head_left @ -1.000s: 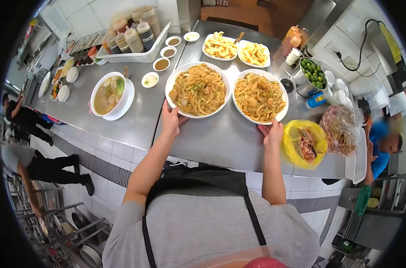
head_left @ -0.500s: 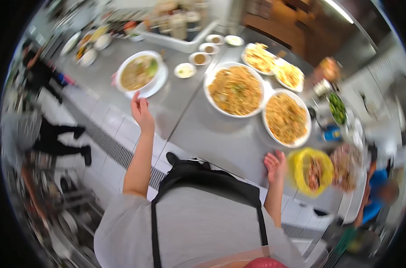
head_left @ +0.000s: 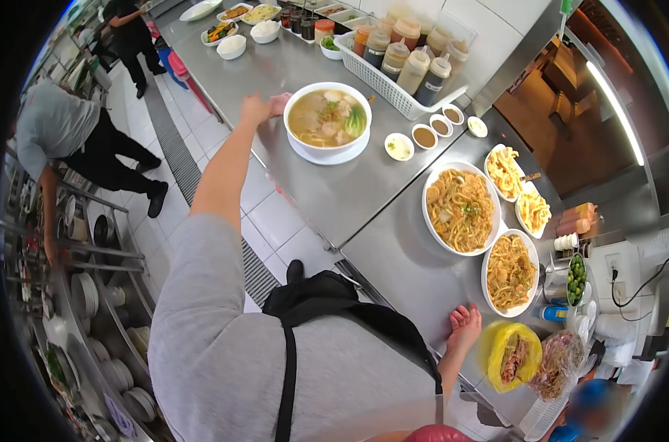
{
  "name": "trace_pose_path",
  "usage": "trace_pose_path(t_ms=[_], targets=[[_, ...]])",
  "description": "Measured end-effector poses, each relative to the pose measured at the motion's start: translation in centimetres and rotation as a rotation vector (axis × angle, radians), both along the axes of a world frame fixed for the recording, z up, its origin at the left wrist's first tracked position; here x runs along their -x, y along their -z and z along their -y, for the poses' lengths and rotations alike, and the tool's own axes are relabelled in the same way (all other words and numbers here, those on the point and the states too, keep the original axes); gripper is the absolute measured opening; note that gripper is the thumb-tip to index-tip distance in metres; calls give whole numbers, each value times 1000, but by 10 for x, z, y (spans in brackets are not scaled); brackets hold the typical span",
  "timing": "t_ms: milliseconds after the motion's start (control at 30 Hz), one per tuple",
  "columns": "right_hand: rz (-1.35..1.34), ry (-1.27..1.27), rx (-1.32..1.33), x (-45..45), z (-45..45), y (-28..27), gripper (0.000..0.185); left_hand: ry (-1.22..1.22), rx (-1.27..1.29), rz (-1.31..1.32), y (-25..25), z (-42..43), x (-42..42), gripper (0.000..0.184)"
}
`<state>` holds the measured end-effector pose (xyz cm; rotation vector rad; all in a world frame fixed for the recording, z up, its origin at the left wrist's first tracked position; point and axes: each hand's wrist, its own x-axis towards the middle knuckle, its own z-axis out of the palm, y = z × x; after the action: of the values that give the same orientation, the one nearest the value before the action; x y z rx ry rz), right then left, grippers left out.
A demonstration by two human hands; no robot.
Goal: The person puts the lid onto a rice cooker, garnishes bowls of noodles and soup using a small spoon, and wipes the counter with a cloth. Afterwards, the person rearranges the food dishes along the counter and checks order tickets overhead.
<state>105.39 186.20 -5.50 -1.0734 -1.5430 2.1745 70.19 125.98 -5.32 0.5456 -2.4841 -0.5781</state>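
Observation:
A white bowl of noodle soup (head_left: 328,118) stands on a white plate (head_left: 333,158), with meat and a green vegetable in the broth. My left hand (head_left: 259,109) reaches to the bowl's left side, its fingers against the rim; the thumb cannot be made out. My right hand (head_left: 465,328) rests by the counter's near edge, fingers loosely bent and apart, holding nothing. Closest to it are a white bowl of noodles (head_left: 510,272) and a yellow bag-lined container (head_left: 501,368) with meat-like pieces inside. A larger noodle bowl (head_left: 461,208) stands farther back.
Small sauce dishes (head_left: 424,136) and two plates of pale fried strips (head_left: 503,173) stand on the steel counter (head_left: 393,236). A white basket (head_left: 379,77) holds several squeeze bottles. A person in grey (head_left: 58,121) bends over the shelves at left; a blue-clothed person (head_left: 592,398) is at lower right.
The view has swung, so the counter sits farther right. My left hand has moved from the bowl's near side to its left side. My right hand stays by the counter edge.

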Motion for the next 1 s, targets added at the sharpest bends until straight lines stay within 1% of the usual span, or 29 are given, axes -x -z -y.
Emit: trace_pose_path(t_ms=[67, 100, 167, 200, 267, 300, 367, 433, 467, 500, 533, 600, 633, 700, 733, 767, 800, 867, 900, 933, 1000], targets=[[19, 41, -58, 2, 5, 2, 28, 57, 176, 532, -33, -19, -2, 40], [14, 74, -108, 2, 9, 7, 26, 73, 175, 534, -20, -9, 13, 40], [14, 121, -161, 2, 23, 6, 25, 115, -143, 449, 16, 15, 54, 40], [24, 133, -192, 4, 32, 3, 23, 135, -143, 454, 20, 15, 67, 40], [45, 176, -221, 3, 50, 2, 22, -5, -1278, -46, 28, 11, 93, 32], [38, 190, -241, 3, 58, 2, 21, 16, -1277, -24, 24, 12, 103, 32], [38, 235, -261, 3, 72, 6, 21, 357, -1453, -464, 13, 15, 125, 28], [37, 260, -313, 2, 79, 13, 20, 586, -1368, -603, 16, 42, 168, 27], [48, 288, -314, 1, 81, 16, 20, 693, -1099, -602, 2, 47, 169, 28], [31, 296, -340, 1, 82, 19, 20, 792, -829, -601, -25, 50, 165, 30], [13, 307, -367, 2, 82, 20, 21, 819, -842, -588, -39, 65, 166, 30], [69, 354, -368, 5, 80, 17, 21, 960, -1025, -374, -49, 118, 188, 28], [72, 364, -301, 5, 74, 18, 24, 1041, -1115, -251, -61, 112, 199, 29], [23, 424, -128, 9, 65, 11, 31, 869, -1267, -245, -144, 27, 74, 27], [-33, 468, -26, 13, 61, 4, 36, 799, -1319, -226, -164, 1, 32, 29], [-127, 440, 51, 13, 47, 13, 49, 804, -1282, -118, -160, -7, 11, 31], [-170, 459, 74, 19, 44, 3, 55, 808, -1239, -14, -157, -15, -7, 33], [-232, 514, 87, 35, 36, -8, 65, 863, -1362, 85, -164, -66, -72, 39], [-250, 544, 82, 41, 26, -9, 70, 917, -1393, 190, -154, -80, -91, 41], [-261, 571, 98, 46, 18, -12, 71, 964, -1417, 288, -139, -94, -106, 43], [-274, 593, 119, 54, 0, -12, 72, 978, -1217, 307, -100, -129, -134, 39]])
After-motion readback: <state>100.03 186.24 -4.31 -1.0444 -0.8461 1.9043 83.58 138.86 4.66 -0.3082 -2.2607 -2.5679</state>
